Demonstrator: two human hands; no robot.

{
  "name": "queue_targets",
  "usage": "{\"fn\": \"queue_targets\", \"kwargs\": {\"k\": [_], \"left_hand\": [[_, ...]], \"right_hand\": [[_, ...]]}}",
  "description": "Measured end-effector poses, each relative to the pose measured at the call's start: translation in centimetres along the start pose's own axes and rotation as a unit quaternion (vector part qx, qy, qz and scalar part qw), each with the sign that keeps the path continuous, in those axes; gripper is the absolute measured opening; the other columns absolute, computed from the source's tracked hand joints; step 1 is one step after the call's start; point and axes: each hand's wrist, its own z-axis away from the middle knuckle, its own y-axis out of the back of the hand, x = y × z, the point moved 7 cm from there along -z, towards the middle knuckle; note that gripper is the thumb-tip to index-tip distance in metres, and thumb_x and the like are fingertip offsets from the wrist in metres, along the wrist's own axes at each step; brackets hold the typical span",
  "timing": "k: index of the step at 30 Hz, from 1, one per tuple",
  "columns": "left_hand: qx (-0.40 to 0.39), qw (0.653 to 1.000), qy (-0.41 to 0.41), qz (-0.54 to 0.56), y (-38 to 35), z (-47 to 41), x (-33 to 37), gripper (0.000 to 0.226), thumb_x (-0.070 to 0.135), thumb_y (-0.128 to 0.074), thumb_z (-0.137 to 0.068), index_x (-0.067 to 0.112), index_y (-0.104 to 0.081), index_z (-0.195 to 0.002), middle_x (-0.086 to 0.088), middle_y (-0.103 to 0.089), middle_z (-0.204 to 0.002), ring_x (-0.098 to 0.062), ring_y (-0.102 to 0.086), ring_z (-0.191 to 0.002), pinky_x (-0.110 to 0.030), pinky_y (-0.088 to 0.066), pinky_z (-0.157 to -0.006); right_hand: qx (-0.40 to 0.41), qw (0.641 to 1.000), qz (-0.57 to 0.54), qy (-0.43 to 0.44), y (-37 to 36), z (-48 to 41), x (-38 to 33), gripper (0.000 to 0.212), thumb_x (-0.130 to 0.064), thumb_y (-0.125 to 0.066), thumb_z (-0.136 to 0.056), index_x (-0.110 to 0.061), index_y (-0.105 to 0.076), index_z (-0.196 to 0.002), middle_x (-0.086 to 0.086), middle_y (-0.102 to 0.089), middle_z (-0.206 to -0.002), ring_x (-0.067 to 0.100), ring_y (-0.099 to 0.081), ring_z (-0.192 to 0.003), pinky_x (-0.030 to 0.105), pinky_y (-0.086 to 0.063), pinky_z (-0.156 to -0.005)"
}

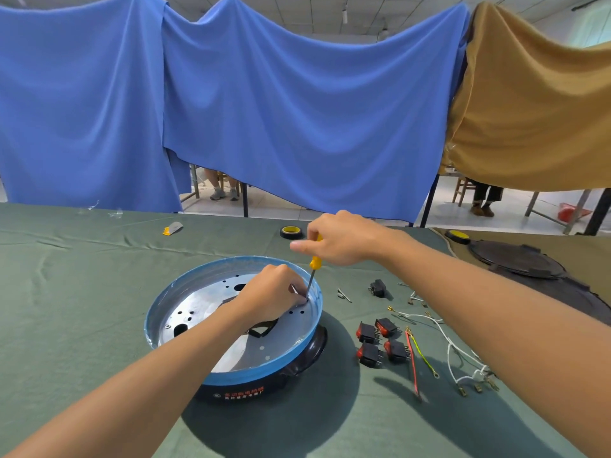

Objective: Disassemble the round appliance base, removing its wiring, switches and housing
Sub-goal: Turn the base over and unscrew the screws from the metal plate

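The green cloth-covered surface (pixel 82 292) carries the round appliance base with a blue rim, shiny metal inner plate and black plastic housing (pixel 251 375), which sits in the near middle, between the person's forearms. The left hand (pixel 274 294) reaches inside the base near its far right rim with fingers curled down at the plate; whether it pinches a screw or only braces there cannot be told. The right hand (pixel 337 239) grips the handle of a yellow-handled screwdriver (pixel 315 262), held nearly upright with its tip down beside the left fingers. To the right of the base lie four black rocker switches with red buttons (pixel 380 342), white wires (pixel 446 342), a red wire (pixel 412 361), a yellow-green wire (pixel 423 355) and small loose screws (pixel 344 295). Judging by these, the wiring and switches are already out; the metal plate still sits in the housing, so separating those two appears to be what remains.
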Motion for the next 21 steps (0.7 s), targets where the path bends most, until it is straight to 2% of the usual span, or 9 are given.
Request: {"fn": "queue_targets", "kwargs": {"k": [2, 4, 8, 10, 12, 14, 17, 19, 21], "left_hand": [[0.006, 1.0, 0.005, -0.001, -0.1, -0.1, 0.0, 0.01, 0.022, -0.068, -0.089, 0.022, -0.077, -0.095, 0.001, -0.072, -0.1, -0.017, -0.062, -0.089, -0.037, -0.054, -0.081], [0.01, 1.0, 0.005, 0.008, -0.3, -0.1, -0.1, 0.011, 0.022, -0.069, -0.089, 0.021, -0.076, -0.097, 0.002, -0.071, -0.1, -0.015, -0.063, -0.088, -0.034, -0.055, -0.079], [0.004, 0.999, -0.01, 0.039, -0.4, 0.0, -0.3, 0.011, 0.02, -0.069, -0.088, 0.02, -0.076, -0.098, 0.003, -0.071, -0.102, -0.012, -0.061, -0.09, -0.028, -0.051, -0.078], [0.001, 0.999, -0.014, 0.049, -0.4, 0.1, -0.3, 0.013, 0.017, -0.069, -0.088, 0.019, -0.077, -0.098, 0.004, -0.071, -0.1, -0.012, -0.06, -0.089, -0.023, -0.047, -0.074], [0.002, 0.997, -0.008, 0.074, -0.4, 0.2, -0.5, 0.013, 0.014, -0.069, -0.087, 0.019, -0.078, -0.096, 0.004, -0.071, -0.095, -0.011, -0.059, -0.083, -0.018, -0.044, -0.068], [0.002, 0.995, 0.001, 0.103, -0.3, 0.2, -0.8, 0.013, 0.011, -0.069, -0.087, 0.019, -0.078, -0.094, 0.007, -0.07, -0.089, -0.005, -0.058, -0.075, -0.01, -0.042, -0.061], [-0.001, 0.992, 0.001, 0.123, -0.3, 0.3, -1.0, 0.014, 0.009, -0.069, -0.087, 0.018, -0.078, -0.094, 0.013, -0.067, -0.079, -0.001, -0.056, -0.067, -0.006, -0.04, -0.057], [-0.006, 0.993, -0.005, 0.119, -0.3, 0.3, -0.8, 0.015, 0.009, -0.069, -0.088, 0.017, -0.078, -0.097, 0.014, -0.065, -0.079, -0.002, -0.057, -0.067, -0.006, -0.04, -0.056], [-0.007, 0.993, -0.004, 0.12, -0.4, 0.3, -0.8, 0.016, 0.009, -0.068, -0.088, 0.015, -0.078, -0.099, 0.011, -0.066, -0.083, -0.004, -0.057, -0.07, -0.008, -0.041, -0.059]], "right_hand": [[0.034, 0.998, 0.05, -0.03, 0.0, -0.1, 0.5, 0.043, -0.054, -0.045, -0.095, -0.015, -0.061, -0.089, 0.0, -0.053, -0.079, 0.021, -0.051, -0.075, 0.031, -0.034, -0.056], [0.024, 0.999, 0.037, -0.009, -0.3, -0.3, 0.3, 0.027, -0.04, -0.054, -0.093, -0.014, -0.062, -0.096, 0.005, -0.06, -0.092, 0.027, -0.055, -0.09, 0.036, -0.043, -0.063], [-0.016, 1.0, -0.001, 0.025, 0.0, -0.2, -0.5, 0.022, -0.028, -0.06, -0.087, -0.021, -0.057, -0.108, -0.001, -0.057, -0.104, 0.021, -0.05, -0.095, 0.033, -0.04, -0.064], [-0.028, 0.999, 0.025, 0.015, -0.1, -0.4, -0.6, 0.023, -0.034, -0.06, -0.086, -0.019, -0.061, -0.104, 0.001, -0.06, -0.104, 0.022, -0.053, -0.093, 0.034, -0.044, -0.063], [-0.012, 0.998, 0.052, -0.025, 0.0, -0.6, -0.2, 0.035, -0.054, -0.055, -0.087, -0.019, -0.061, -0.084, 0.001, -0.06, -0.089, 0.021, -0.054, -0.082, 0.034, -0.04, -0.06], [0.014, 0.998, 0.048, -0.043, 0.1, -0.6, -0.2, 0.039, -0.054, -0.052, -0.09, -0.018, -0.057, -0.075, 0.002, -0.057, -0.082, 0.021, -0.051, -0.073, 0.032, -0.036, -0.058], [0.004, 1.0, 0.011, -0.02, -0.3, -0.7, -0.7, 0.012, -0.028, -0.057, -0.086, -0.019, -0.062, -0.092, 0.004, -0.06, -0.093, 0.028, -0.055, -0.089, 0.036, -0.046, -0.066], [-0.017, 1.0, -0.003, -0.016, -0.2, -0.5, -0.9, 0.016, -0.022, -0.057, -0.082, -0.021, -0.062, -0.097, 0.002, -0.059, -0.093, 0.028, -0.057, -0.092, 0.036, -0.048, -0.066], [-0.022, 1.0, 0.008, -0.019, -0.2, -0.6, -0.9, 0.024, -0.027, -0.057, -0.083, -0.015, -0.064, -0.101, 0.008, -0.063, -0.096, 0.029, -0.059, -0.094, 0.038, -0.049, -0.068]]}}
